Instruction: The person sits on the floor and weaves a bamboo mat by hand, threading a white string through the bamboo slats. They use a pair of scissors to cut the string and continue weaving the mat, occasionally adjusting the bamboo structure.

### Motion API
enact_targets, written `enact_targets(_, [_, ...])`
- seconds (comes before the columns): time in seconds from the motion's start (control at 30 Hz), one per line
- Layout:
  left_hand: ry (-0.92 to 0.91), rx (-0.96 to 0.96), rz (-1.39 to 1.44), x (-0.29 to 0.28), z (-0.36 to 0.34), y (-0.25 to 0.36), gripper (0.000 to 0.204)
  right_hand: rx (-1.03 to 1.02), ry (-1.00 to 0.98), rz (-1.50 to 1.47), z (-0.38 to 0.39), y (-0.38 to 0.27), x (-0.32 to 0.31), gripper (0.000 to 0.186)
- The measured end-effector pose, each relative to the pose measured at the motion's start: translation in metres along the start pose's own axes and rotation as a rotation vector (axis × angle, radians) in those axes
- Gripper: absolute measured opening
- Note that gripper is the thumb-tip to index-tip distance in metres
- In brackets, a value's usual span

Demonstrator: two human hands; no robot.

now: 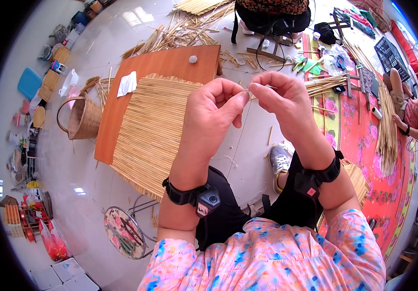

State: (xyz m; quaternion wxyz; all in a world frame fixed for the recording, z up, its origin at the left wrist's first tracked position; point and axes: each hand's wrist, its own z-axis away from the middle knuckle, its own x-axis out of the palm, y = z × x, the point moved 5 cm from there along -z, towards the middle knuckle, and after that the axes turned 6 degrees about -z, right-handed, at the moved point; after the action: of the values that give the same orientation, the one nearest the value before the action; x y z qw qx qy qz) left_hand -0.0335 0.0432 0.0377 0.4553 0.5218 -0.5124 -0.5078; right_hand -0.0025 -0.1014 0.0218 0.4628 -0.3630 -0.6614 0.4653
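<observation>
My left hand and my right hand are raised in front of me, fingertips pinched and almost meeting. Something thin and pale seems to run between the fingertips, too fine to make out. Below and left of them lies a mat of straw-coloured stalks, laid side by side on an orange-brown board. The mat's near end hangs past the board's edge, and my left forearm covers part of its right side. A folded white paper and a small white ball rest on the board.
Loose stalks litter the floor beyond the board. A wicker basket stands left, near a round floral stool. On the right, a red floral mat carries stalk bundles, with another person at its edge.
</observation>
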Motion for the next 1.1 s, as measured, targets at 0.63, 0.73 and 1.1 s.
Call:
enact_targets(0.63, [0.420,0.132,-0.445,-0.174,0.033,0.001,0.012,-0.048,0.069,-0.008,-0.011,0.012,-0.018,0.024])
enact_targets(0.73, [0.710,-0.035,-1.022,-0.248,0.097,-0.020,0.014,-0.121,0.140,0.192,0.000,0.007,-0.004,0.023])
enact_targets(1.1, [0.353,-0.417,-0.292,-0.216,0.145,-0.213,0.005,0.200,0.027,0.684,0.020,0.098,-0.053,0.015])
